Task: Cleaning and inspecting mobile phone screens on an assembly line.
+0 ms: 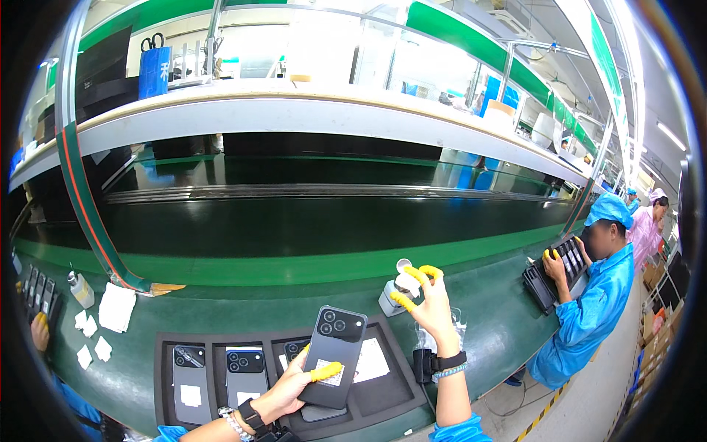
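My left hand [294, 379], a yellow finger cot on its thumb, is closed around a dark smartphone [337, 346]. The phone is tilted over a black foam tray [398, 368], its camera side up and a white label on its back. My right hand [429, 302] wears yellow finger cots and pinches a small white wipe [407, 285]. It is held right above a squat, whitish bottle [390, 300] whose round lid [403, 264] stands raised. In the tray's left slots lie two more phones [190, 383], [247, 372]; another is partly hidden behind my held phone.
Folded white cloths [117, 306], small wipes [90, 326] and a squeeze bottle [81, 289] lie at the left. A clear plastic bag [445, 328] sits beside my right wrist. A co-worker in blue [596, 302] holds a black tray [563, 269] at the right. Another person's hand [40, 331] shows far left.
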{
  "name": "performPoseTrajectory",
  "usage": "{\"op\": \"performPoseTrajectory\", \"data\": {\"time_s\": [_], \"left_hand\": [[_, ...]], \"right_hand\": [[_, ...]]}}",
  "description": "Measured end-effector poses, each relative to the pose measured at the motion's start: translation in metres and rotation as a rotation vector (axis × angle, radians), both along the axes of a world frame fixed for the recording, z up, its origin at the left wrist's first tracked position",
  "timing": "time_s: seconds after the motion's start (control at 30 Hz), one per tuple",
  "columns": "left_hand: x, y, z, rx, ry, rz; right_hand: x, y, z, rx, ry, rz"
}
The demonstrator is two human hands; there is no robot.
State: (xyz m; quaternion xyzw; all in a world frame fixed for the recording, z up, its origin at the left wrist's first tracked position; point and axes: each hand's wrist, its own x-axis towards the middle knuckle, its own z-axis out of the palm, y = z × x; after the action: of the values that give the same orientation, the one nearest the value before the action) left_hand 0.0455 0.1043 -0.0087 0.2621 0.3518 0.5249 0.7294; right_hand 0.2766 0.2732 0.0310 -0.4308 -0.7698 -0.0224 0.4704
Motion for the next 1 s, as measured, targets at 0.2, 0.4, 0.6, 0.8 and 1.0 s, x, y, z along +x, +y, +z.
{"op": "performPoseTrajectory", "data": {"time_s": [0.2, 0.4, 0.6, 0.8, 1.0], "left_hand": [[0.000, -0.003, 0.007, -0.036, -0.027, 0.001], [0.000, 0.001, -0.002, -0.008, -0.003, 0.006], [0.002, 0.000, 0.004, -0.023, 0.025, 0.011], [0.002, 0.000, -0.004, -0.018, -0.019, -0.005], [0.001, -0.002, -0.002, -0.008, -0.023, -0.012]], "right_hand": [[0.004, 0.016, -0.014, -0.090, 0.260, -0.043], [0.005, 0.031, -0.029, -0.336, 0.496, 0.112], [0.004, 0.029, -0.020, -0.353, 0.692, 0.295], [0.001, 0.031, -0.011, -0.343, 0.734, 0.324], [0.004, 0.026, 0.012, -0.146, 0.193, -0.082]]}}
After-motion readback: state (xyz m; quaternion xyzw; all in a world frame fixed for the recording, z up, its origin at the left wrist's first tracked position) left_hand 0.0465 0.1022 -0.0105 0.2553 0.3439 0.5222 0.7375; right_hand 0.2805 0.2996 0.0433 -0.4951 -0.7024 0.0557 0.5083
